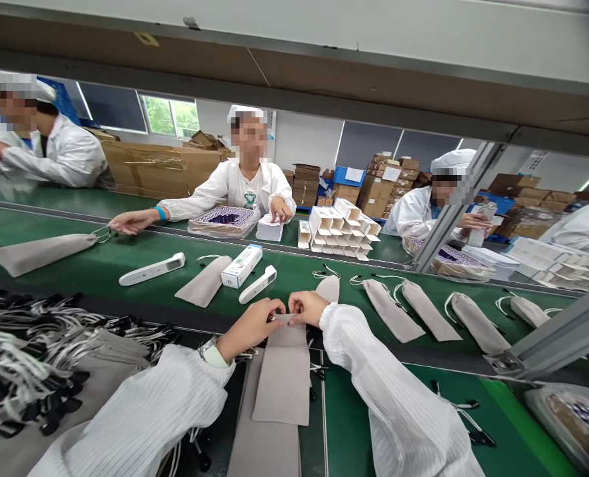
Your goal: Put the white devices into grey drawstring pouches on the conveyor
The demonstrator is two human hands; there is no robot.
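A flat grey drawstring pouch (283, 387) lies in front of me with its top edge pointing away. Fingers of my left hand (252, 327) pinch that edge on the left side. My right hand (307, 309) is closed on the same edge just to the right, its fingertips almost meeting the left ones. Under this pouch lie more grey pouches (264, 450) in a stack. Just beyond my right hand, another grey pouch (328, 289) rests on the green belt, partly covered by the hand.
Several filled-looking pouches (392, 310) lie along the belt to the right. Two white thermometers (152, 269) and a small box (242, 266) lie ahead. Corded pouches (90, 371) are heaped at left. Co-workers sit opposite, one hand (134, 222) at a pouch's cord. A metal post (440, 232) rises at right.
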